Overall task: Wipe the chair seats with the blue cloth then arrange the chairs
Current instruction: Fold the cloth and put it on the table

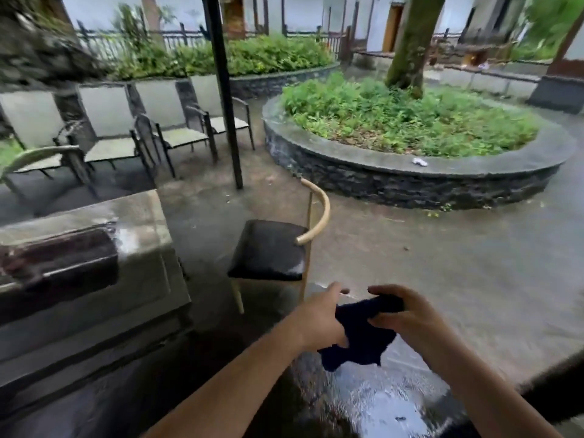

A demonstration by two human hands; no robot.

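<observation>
I have both hands up in front of me over a wet, dark round table (pixel 395 403), sharing the dark blue cloth (pixel 360 333). My right hand (pixel 401 314) has its fingers curled over the cloth's upper end, bunching it. My left hand (pixel 319 314) holds the cloth's left edge against the palm, though I cannot tell how tightly, since its fingers are mostly hidden. The cloth's long axis slants from upper right, under my right fingers, down to lower left, where a loose ragged corner hangs toward the tabletop.

Just beyond my hands stands a chair (pixel 268 251) with a dark, shiny seat and a curved tan backrest (pixel 319 216). The backrest is on its right side, so the seat faces left toward a grey stone counter (pixel 139 248). Farther off, a row of grey armchairs (pixel 170 121) stands near a round stone planter (pixel 410 178).
</observation>
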